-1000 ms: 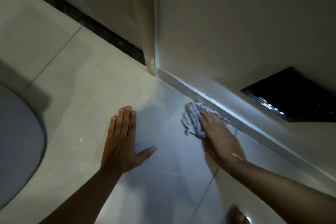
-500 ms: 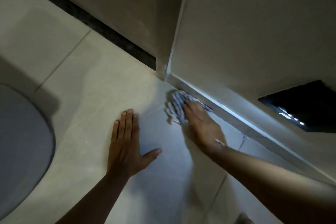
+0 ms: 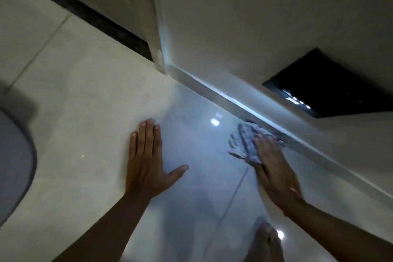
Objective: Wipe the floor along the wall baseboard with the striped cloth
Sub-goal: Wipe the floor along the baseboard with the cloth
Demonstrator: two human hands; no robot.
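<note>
The striped cloth [image 3: 244,143], white with dark stripes and bunched up, lies on the glossy tiled floor [image 3: 102,95] right against the pale baseboard [image 3: 214,89]. My right hand [image 3: 274,168] presses flat on the cloth's near part, fingers toward the wall; it is motion-blurred. Lying flat on the floor to the left of the cloth, my left hand [image 3: 148,164] has its fingers together and thumb out, and holds nothing.
A wall corner post [image 3: 158,27] meets the floor left of the baseboard, with a dark strip [image 3: 80,11] running off to its left. A black panel [image 3: 325,87] is set in the wall. A grey rounded object [image 3: 12,166] sits at the left edge. A foot [image 3: 265,242] shows at the bottom.
My right hand has slid the cloth along the baseboard to the right, away from the wall corner. My left hand stays planted on the floor.
</note>
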